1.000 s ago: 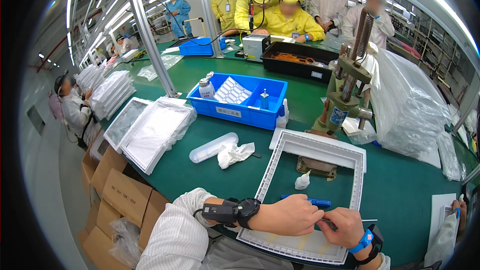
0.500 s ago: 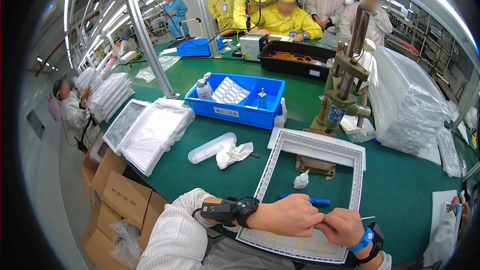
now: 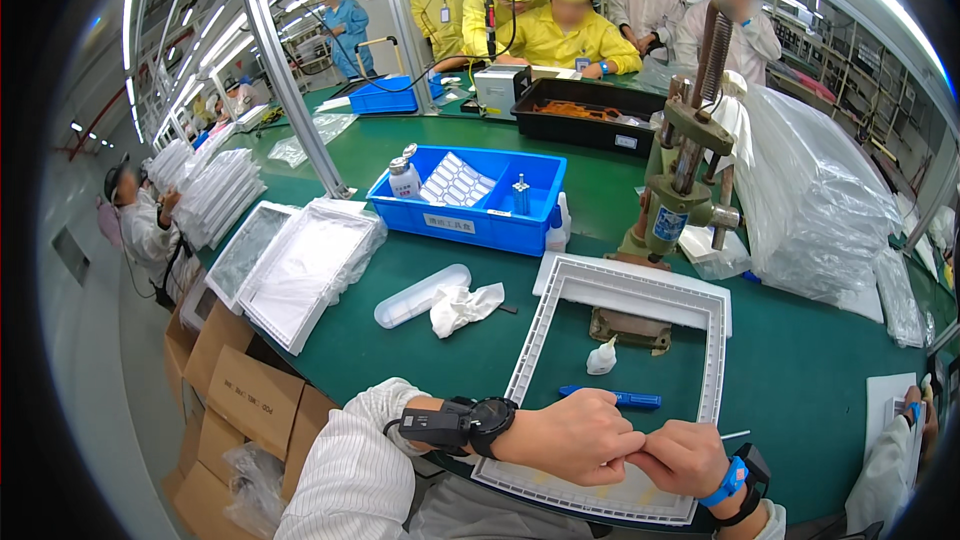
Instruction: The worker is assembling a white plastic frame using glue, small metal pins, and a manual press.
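My left hand (image 3: 580,435) and my right hand (image 3: 683,457) meet at the fingertips above the near side of a white rectangular frame (image 3: 536,342). Both are closed in a pinch, and whatever lies between the fingers is hidden. A thin pale rod (image 3: 736,435) shows beyond my right hand; whether I hold it cannot be seen. Inside the frame's opening, a blue pen-like tool (image 3: 636,400) lies just past my left hand. A small white bottle with a pointed tip (image 3: 602,357) stands farther back there.
A green bench press (image 3: 668,205) stands behind the frame. Left of it are a blue divided bin (image 3: 470,240), a clear plastic case (image 3: 408,306) and a crumpled white cloth (image 3: 463,311). Wrapped panels (image 3: 305,265) lie at left, cardboard boxes (image 3: 255,395) below. A co-worker's arm (image 3: 885,480) reaches in at right.
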{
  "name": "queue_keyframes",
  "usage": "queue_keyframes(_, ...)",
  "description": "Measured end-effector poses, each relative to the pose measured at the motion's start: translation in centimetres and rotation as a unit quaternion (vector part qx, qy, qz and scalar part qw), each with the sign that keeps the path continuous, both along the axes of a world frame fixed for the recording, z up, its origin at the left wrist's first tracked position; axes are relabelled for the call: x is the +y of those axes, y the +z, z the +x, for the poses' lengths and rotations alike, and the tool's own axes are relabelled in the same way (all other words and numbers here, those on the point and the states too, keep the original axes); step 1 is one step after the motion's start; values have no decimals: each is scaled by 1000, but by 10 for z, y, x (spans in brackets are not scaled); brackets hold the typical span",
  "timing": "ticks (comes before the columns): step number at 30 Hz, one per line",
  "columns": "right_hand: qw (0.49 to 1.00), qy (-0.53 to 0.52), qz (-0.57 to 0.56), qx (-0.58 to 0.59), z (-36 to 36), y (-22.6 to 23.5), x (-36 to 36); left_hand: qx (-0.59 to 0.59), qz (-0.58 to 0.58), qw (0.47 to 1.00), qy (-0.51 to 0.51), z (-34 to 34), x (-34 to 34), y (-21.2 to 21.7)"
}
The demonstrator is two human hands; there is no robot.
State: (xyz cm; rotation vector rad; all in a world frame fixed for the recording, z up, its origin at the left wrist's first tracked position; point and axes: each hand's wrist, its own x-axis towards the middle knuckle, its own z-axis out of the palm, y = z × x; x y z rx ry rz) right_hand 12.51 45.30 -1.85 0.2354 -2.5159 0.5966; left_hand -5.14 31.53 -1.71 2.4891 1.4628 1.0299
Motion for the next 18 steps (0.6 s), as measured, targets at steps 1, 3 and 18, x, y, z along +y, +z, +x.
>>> queue_keyframes(1,1000,6,3,2,0,-1,0,-4,-11,1000,1,1,-1,0)
queue_keyframes(3,1000,14,3,3,1,-1,-2,-10,1,1000,-3,2,-3,1)
queue_keyframes(18,992,116,18,52,-2,5,-4,23,24,997,-67,-3,-9,18)
